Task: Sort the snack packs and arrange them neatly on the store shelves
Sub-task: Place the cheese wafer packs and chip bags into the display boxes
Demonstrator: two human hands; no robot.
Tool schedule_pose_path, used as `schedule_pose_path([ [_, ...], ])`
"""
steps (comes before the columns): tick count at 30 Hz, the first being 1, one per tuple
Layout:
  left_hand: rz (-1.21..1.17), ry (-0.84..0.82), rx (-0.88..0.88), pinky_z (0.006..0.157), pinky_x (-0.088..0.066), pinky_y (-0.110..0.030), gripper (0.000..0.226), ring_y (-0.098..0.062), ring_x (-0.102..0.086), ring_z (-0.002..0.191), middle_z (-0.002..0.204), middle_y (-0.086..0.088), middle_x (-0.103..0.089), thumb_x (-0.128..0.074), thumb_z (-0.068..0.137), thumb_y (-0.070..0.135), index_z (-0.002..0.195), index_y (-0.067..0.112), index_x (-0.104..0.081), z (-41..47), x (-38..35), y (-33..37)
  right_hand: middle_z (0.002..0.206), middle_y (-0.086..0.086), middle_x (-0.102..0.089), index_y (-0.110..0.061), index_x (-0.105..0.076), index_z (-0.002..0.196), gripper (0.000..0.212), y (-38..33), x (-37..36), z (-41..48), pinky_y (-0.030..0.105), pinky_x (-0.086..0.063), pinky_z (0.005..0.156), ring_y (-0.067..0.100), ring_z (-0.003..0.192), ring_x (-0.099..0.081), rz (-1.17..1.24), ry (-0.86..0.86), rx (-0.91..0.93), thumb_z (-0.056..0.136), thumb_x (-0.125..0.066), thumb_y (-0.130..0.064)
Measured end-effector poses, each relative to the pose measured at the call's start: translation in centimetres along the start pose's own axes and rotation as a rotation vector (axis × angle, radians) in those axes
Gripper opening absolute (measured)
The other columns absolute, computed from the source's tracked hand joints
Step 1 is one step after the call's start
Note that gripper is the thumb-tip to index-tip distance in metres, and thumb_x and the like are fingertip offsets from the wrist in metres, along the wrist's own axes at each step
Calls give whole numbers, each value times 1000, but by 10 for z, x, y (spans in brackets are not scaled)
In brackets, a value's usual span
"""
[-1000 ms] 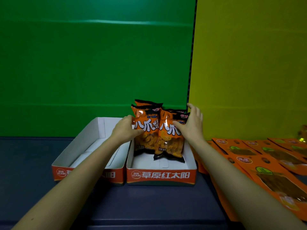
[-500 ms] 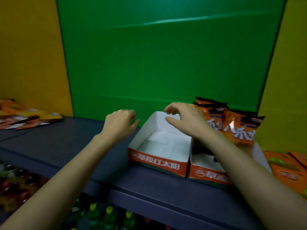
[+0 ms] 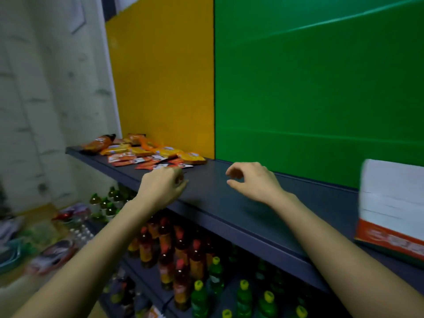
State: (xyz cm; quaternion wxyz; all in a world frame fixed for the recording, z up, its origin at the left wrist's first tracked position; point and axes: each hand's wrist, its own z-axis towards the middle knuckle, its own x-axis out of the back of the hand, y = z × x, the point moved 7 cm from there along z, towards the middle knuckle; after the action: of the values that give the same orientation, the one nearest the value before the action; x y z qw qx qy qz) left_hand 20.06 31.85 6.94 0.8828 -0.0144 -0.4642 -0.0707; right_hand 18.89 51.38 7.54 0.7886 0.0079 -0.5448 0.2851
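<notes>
Open shelf stretch between snack pile and carton

The dark shelf [image 3: 229, 203] lies bare under both hands; loose snack packs [image 3: 146, 154] crowd its left end, a white-and-orange display carton [image 3: 392, 210] blocks the right, and coloured back panels wall off the rear

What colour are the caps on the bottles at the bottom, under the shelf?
Yellow caps on the green bottles, clearest in the head view, the only one.

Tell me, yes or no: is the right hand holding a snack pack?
No. The right hand hovers empty, fingers curled, over bare shelf, apart from the packs.
</notes>
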Motion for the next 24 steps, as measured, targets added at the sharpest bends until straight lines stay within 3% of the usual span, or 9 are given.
schedule_pose_path([
  [12,76,-52,133,63,-39,-28,32,-25,-62,93,100,-2,-68,-46,91,45,99,17,-60,-10,-21,-193,113,-8,-66,-30,-63,109,23,-105,-117,120,30,-44,86,17,109,-59,13,-77,0,87,-59,-36],
  [16,40,-43,145,68,-45,-32,32,-25,-63,93,100,0,-68,-47,91,46,100,19,-61,5,-40,-226,111,-7,-66,-29,-63,109,23,-110,-145,160,31,-45,84,17,108,-59,-6,-94,-22,88,-59,-36],
  [20,31,-46,127,67,-42,-31,29,-25,-61,96,101,-2,-67,-48,91,43,96,18,-61,38,-62,-249,114,-6,-65,-28,-63,112,26,-109,-163,204,28,-41,77,17,111,-56,-75,-71,-20,88,-58,-37],
  [24,-33,-24,68,73,-45,-32,28,-24,-60,99,104,-2,-67,-49,91,41,100,18,-62,97,-86,-266,115,-6,-66,-29,-62,112,26,-95,-175,260,30,-45,80,20,110,-59,-171,-46,-69,87,-58,-37],
])
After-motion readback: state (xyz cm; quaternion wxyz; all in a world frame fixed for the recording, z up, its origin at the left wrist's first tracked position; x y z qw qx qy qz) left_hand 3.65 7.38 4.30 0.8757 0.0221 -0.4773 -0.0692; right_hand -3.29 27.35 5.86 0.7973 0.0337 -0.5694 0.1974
